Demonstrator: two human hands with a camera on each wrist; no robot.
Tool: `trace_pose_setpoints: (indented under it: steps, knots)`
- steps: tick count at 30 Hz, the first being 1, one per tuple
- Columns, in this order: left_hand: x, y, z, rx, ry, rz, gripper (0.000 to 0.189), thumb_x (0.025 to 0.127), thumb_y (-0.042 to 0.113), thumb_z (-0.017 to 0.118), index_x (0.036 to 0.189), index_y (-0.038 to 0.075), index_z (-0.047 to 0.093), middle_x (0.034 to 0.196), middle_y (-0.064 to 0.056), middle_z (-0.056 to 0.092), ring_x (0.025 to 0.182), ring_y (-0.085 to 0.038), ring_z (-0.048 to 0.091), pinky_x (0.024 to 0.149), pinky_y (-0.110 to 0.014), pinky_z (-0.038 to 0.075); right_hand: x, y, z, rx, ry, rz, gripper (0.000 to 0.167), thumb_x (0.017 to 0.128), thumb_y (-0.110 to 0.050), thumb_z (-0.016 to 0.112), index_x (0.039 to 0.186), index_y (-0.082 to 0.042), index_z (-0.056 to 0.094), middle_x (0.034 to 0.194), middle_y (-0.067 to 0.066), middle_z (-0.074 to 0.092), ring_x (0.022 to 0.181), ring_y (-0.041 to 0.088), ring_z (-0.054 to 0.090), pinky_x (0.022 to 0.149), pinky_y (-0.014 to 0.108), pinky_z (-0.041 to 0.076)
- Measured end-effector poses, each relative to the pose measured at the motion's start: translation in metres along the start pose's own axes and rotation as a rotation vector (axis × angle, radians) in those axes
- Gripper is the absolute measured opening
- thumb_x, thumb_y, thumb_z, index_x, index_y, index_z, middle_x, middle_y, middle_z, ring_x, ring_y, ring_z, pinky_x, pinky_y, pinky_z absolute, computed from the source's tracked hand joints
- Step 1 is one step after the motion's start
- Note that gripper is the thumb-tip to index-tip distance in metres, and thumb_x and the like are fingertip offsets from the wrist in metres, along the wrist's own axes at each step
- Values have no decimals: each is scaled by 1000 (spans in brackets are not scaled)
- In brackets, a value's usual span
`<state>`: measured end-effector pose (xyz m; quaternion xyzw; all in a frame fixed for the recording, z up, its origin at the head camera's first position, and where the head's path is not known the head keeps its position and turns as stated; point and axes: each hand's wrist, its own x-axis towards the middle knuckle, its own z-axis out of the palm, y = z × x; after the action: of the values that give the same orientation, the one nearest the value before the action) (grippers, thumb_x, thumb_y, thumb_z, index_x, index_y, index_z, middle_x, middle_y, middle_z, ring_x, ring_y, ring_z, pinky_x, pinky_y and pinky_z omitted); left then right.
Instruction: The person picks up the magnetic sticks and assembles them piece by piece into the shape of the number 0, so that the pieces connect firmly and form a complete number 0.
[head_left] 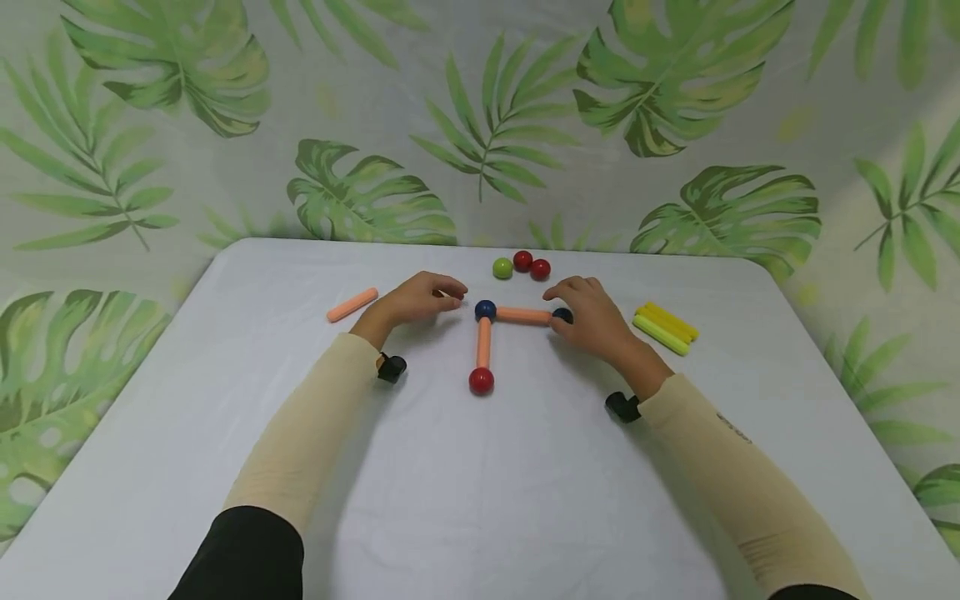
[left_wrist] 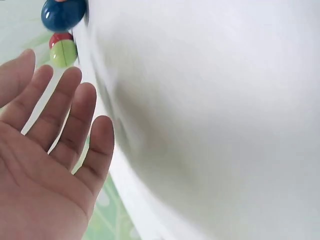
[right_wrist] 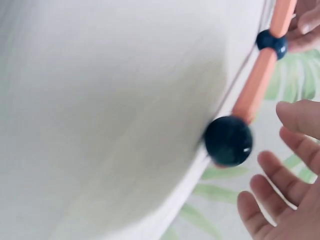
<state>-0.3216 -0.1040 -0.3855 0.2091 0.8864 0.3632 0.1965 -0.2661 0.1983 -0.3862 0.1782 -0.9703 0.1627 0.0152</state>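
Note:
An L-shaped piece lies on the white table: a dark blue ball (head_left: 486, 310) at the corner, one orange stick (head_left: 523, 316) running right to a second dark blue ball (right_wrist: 228, 141), and another orange stick (head_left: 483, 343) running toward the person to a red ball (head_left: 482, 381). My left hand (head_left: 414, 298) hovers left of the corner ball, holding nothing; its fingers (left_wrist: 67, 107) are spread and relaxed in the left wrist view. Beside the right-end ball is my right hand (head_left: 596, 323), partly covering it in the head view. In the right wrist view its loose fingers stand apart from that ball.
At the back of the table sit a green ball (head_left: 502, 267) and two red balls (head_left: 540, 269). A loose orange stick (head_left: 352, 305) lies left of the left hand. Yellow sticks (head_left: 670, 321) and a yellow-green stick (head_left: 660, 334) lie to the right. A leaf-patterned cloth (head_left: 495, 125) hangs behind.

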Motion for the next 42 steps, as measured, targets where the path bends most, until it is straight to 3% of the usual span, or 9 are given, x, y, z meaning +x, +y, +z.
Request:
trace_pose_setpoints:
  steps: [4, 9, 13, 16, 19, 24, 28, 32, 42]
  knots:
    - [-14, -8, -12, 58, 76, 1, 37, 101, 23, 54, 135, 8, 60, 139, -13, 60, 129, -30, 52, 111, -46, 40, 1, -11, -2, 18, -13, -69, 31, 93, -19, 67, 123, -10, 66, 132, 15, 60, 123, 35, 48, 107, 51, 43]
    - [-33, -19, -26, 121, 169, 1, 35, 101, 22, 54, 131, 6, 62, 136, -14, 62, 125, -32, 53, 106, -48, 42, 3, -9, 2, 31, -33, -58, 30, 93, -19, 68, 123, -11, 67, 130, 12, 63, 123, 32, 50, 107, 50, 43]
    - [-49, -32, -39, 191, 245, -50, 34, 101, 19, 53, 130, 5, 63, 137, -16, 60, 126, -36, 53, 106, -51, 42, 1, -2, 2, 44, -5, -27, 30, 93, -20, 68, 122, -12, 67, 130, 11, 63, 123, 31, 49, 109, 50, 41]
    - [-59, -45, -49, 255, 282, -130, 36, 101, 24, 54, 130, 5, 63, 138, -18, 59, 128, -39, 51, 108, -53, 41, 0, 2, 0, 65, -12, -12, 30, 93, -18, 68, 123, -12, 67, 131, 12, 62, 123, 33, 48, 109, 51, 41]
    - [-69, -56, -57, 300, 271, -239, 40, 101, 28, 52, 133, 6, 60, 139, -20, 57, 130, -41, 49, 108, -55, 40, 0, 5, -1, 66, -50, 6, 30, 94, -18, 67, 123, -10, 66, 134, 14, 60, 126, 35, 48, 111, 52, 40]
    - [-76, -68, -63, 282, 166, -366, 42, 100, 24, 50, 138, 6, 55, 142, -21, 53, 132, -40, 46, 108, -55, 39, 0, 10, -2, 82, -106, 101, 39, 95, -19, 64, 132, -8, 59, 137, 17, 57, 125, 36, 53, 107, 53, 44]
    - [-76, -70, -64, 260, 142, -388, 41, 99, 23, 53, 136, 5, 56, 139, -21, 54, 127, -38, 49, 106, -53, 41, -1, 17, -6, 143, -134, 176, 40, 95, -16, 63, 135, -9, 57, 134, 17, 59, 112, 33, 59, 95, 47, 51]
    - [-76, -69, -66, 262, 131, -396, 40, 99, 22, 55, 134, 4, 57, 137, -21, 54, 120, -37, 51, 102, -52, 43, -2, 23, -6, 200, -174, 189, 38, 96, -15, 62, 133, -9, 58, 132, 17, 61, 108, 31, 60, 87, 41, 55]
    - [-80, -69, -64, 269, 150, -371, 38, 102, 25, 49, 132, 3, 58, 137, -23, 54, 123, -39, 50, 103, -53, 43, -2, 27, -4, 248, -197, 183, 43, 96, -16, 64, 137, -11, 52, 137, 18, 59, 111, 32, 61, 90, 42, 55]
